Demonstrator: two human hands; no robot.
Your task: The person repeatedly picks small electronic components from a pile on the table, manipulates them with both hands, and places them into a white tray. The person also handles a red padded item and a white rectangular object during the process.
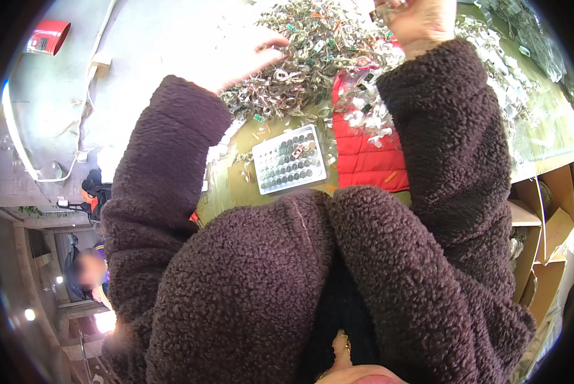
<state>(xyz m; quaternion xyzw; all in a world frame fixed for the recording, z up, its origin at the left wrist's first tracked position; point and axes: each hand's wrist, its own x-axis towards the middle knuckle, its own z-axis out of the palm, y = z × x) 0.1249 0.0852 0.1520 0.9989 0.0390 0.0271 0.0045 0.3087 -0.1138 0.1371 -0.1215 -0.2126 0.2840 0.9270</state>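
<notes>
My left hand (241, 61), washed out by bright light, lies at the left edge of a large heap of small tangled grey-green pieces (312, 51). Its fingers are stretched apart toward the heap, and nothing shows in them. Beyond the heap's right side, my right hand (422, 24) is raised near the top edge of the picture. Its fingers curl around something small and pale that I cannot make out, partly cut off by the frame. Nearer to me, a white tray (275, 187) holds rows of small dark round pieces, with a reddish-white bit lying on top.
Red quilted cloth (367, 157) lies right of the tray, with white scraps (371, 115) on it. More pale pieces (492, 64) spread at the far right. Cardboard boxes (552, 233) stand lower right. A red container (49, 37) is far left; another person (88, 269) is lower left.
</notes>
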